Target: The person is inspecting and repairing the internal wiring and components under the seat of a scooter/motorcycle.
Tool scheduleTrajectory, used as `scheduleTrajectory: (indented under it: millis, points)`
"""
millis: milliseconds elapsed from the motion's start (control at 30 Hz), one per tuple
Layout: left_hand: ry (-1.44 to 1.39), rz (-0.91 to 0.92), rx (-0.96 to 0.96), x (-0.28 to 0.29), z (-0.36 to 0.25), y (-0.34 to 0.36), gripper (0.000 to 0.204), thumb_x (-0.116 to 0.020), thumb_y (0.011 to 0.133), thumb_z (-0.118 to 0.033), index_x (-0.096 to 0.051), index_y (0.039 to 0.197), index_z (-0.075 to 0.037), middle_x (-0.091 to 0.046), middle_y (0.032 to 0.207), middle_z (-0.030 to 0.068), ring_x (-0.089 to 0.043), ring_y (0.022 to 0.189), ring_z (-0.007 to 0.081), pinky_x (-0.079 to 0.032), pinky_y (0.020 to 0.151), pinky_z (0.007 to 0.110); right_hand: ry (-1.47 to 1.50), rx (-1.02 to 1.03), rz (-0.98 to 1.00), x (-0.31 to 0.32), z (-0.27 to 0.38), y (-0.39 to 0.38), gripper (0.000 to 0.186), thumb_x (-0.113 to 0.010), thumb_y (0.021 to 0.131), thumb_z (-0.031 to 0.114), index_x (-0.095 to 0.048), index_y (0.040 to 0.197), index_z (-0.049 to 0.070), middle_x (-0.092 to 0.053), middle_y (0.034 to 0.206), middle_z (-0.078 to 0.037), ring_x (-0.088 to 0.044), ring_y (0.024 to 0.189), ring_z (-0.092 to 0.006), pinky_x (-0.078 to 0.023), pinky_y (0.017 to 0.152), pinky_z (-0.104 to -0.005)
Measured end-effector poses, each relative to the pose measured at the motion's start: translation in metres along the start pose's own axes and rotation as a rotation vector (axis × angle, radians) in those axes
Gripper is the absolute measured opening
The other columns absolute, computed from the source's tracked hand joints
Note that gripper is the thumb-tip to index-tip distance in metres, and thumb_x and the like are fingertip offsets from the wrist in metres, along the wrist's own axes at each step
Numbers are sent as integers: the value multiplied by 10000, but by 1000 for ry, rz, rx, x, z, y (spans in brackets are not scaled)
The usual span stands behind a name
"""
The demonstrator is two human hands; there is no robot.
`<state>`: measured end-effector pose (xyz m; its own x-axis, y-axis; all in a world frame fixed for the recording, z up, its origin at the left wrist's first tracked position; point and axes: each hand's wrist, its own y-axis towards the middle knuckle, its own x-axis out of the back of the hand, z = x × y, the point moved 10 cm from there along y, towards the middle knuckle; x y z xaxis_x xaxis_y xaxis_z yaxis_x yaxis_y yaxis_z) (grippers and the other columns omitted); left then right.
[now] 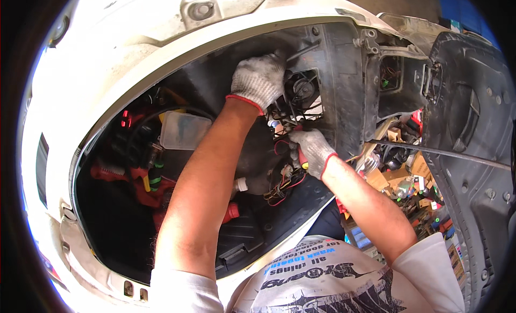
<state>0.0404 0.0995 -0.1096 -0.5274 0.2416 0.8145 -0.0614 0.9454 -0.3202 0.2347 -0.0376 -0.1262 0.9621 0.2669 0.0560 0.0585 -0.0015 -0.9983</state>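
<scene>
My left hand point(258, 79), in a knit glove, reaches to the far wall point(336, 82) of the car's dark compartment; its fingers are curled, and what they grip is hidden. Beside it is a square opening with a round black part point(303, 90) and cables. Lower right, my right hand point(314, 149), also gloved, is closed on a red-and-yellow handled tool point(303, 164) whose tip I cannot make out. Loose coloured wires point(282, 186) hang just below it. A clear plastic box point(183, 130) lies left of my hands, among red and black items point(145, 184).
The pale car body point(107, 49) curves around the compartment. An open black panel point(467, 98) stands at the right, with a thin rod point(441, 154) crossing to it. Past the gap on the right lies clutter of boxes point(398, 178) and small items. A blue object point(462, 12) is top right.
</scene>
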Motion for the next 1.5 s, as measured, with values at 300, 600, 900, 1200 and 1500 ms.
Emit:
scheduleTrajectory:
  millis: [300, 600, 900, 1200, 1500]
  points:
    - [19, 27, 3, -9, 3, -1, 298, -621, 841, -331, -587, 961, -61, -677, 844, 141, -678, 813, 308, -549, 663, 429, 100, 101, -142, -7, -15, 6, 107, -602, 827, 131, -533, 886, 74, -511, 622, -34, -484, 423, -172, -364, 367, -338]
    - [-26, -19, -29, -8, 4, -1, 202, -603, 805, -192, -605, 957, -59, -678, 840, 144, -682, 777, 316, -554, 643, 431, 93, 128, -241, -9, -18, 1, 158, -630, 820, 163, -536, 913, 77, -527, 665, -38, -505, 454, -174, -393, 388, -331]
    - [-48, -43, -30, -4, 2, -5, 191, -577, 775, -128, -621, 947, -58, -677, 836, 156, -684, 767, 315, -552, 628, 429, 138, 161, -275, -10, -26, 3, 118, -626, 817, 148, -538, 876, 95, -521, 651, -22, -478, 438, -152, -387, 391, -304]
    - [-42, -44, -34, -5, 4, -4, 176, -585, 794, -156, -602, 936, -54, -673, 810, 151, -680, 753, 308, -550, 625, 435, 156, 153, -226, -11, -18, 2, 66, -599, 816, 119, -536, 802, 107, -510, 617, -11, -464, 432, -149, -352, 384, -317]
    - [-12, -29, -27, 0, -1, -5, 138, -528, 816, -114, -612, 912, -61, -683, 865, 167, -684, 781, 330, -551, 660, 443, 212, -9, -113, -18, -5, -4, 103, -562, 841, 138, -557, 755, 81, -491, 559, -30, -470, 437, -168, -350, 400, -348]
